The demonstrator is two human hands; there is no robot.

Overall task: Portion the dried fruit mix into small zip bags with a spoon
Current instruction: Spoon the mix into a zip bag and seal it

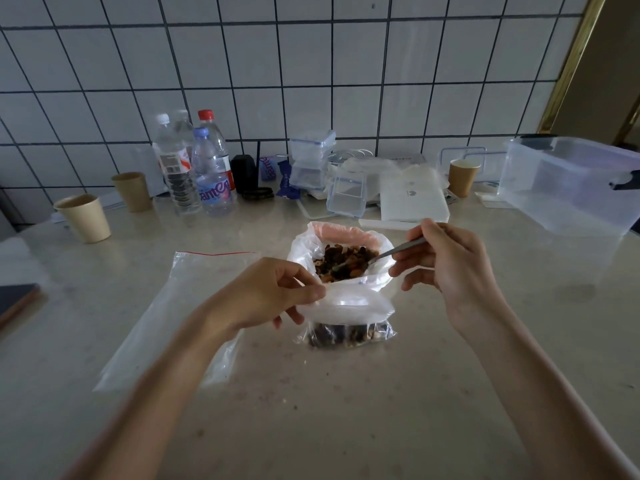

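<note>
Your right hand (450, 271) holds spoon (394, 251) in fruit mix (346, 263); your left hand (273, 292) pinches small zip bag (346, 317) on bench (311, 410).

near counter (346, 410) bare | rear blocked: bottles (194, 168), tub (568, 188)

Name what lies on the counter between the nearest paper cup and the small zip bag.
In the head view, an empty zip bag lies flat between the paper cup and the small zip bag.
</note>
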